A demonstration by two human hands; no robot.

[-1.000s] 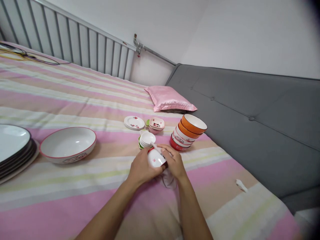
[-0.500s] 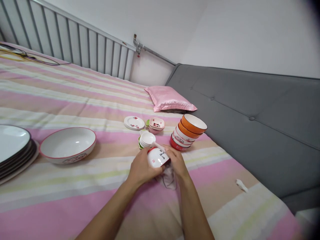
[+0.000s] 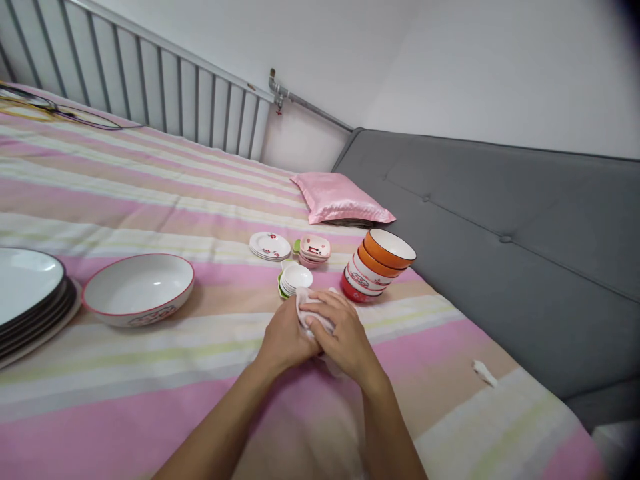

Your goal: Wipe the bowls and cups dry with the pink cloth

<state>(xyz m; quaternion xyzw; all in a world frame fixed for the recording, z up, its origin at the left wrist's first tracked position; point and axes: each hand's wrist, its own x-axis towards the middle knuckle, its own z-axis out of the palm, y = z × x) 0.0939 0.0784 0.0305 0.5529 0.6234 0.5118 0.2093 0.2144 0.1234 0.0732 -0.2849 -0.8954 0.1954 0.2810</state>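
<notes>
My left hand [image 3: 286,339] is closed around a small white bowl with a red rim and dark print, now almost wholly hidden. A pale cloth [image 3: 303,305] lies over the bowl, and my right hand [image 3: 346,335] presses it down with its fingers curved over the top. Just beyond the hands are small white dishes [image 3: 297,275], stacked together. Behind these sit pink square dishes [image 3: 315,247] with green handles, beside white oval plates [image 3: 270,245] with red flowers. To the right of my hands stands a leaning stack of orange, white and red bowls [image 3: 379,265].
A wide red-rimmed bowl [image 3: 139,288] and a stack of dark-edged plates [image 3: 30,287] are at the left. A pink pillow [image 3: 344,199] lies near the grey headboard [image 3: 480,213]. A crumpled white scrap [image 3: 484,373] rests at right, cables [image 3: 60,113] far left.
My right hand has moved up and over the bowl with the cloth, covering the printed side that showed before. My left hand has stayed nearly in place.
</notes>
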